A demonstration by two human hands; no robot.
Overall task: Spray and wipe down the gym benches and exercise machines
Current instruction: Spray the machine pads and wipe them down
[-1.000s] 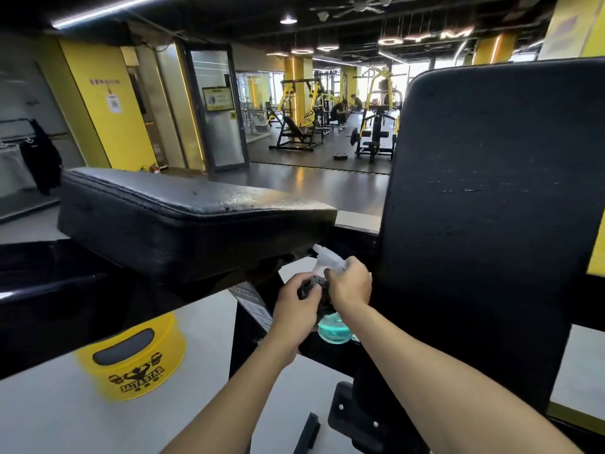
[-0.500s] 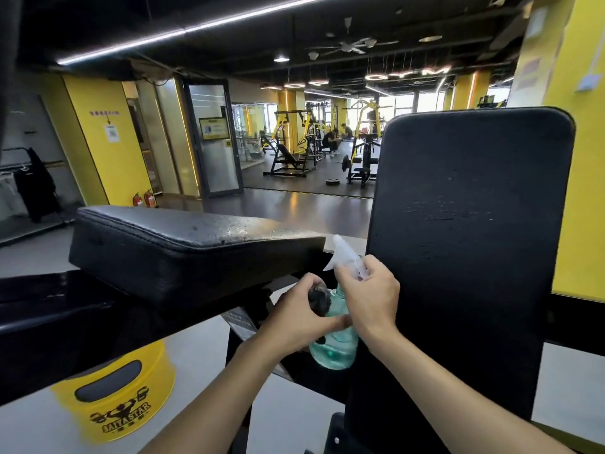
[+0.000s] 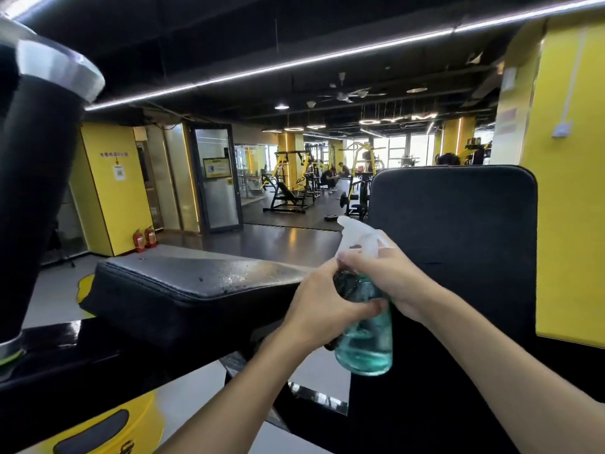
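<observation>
The left hand (image 3: 322,309) clutches a dark cloth (image 3: 345,285) against the teal spray bottle (image 3: 366,342). The right hand (image 3: 396,280) grips the bottle's neck below the white trigger. Just beyond are the wet black seat pad (image 3: 196,283) and the upright back pad (image 3: 458,240).

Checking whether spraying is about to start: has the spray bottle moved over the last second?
Yes. The spray bottle has risen: its nozzle was below the top of the black seat pad, and now it is above.

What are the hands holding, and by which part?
A spray bottle: right hand grips its neck below the trigger head; left hand wraps its shoulder, with a dark cloth.
</observation>
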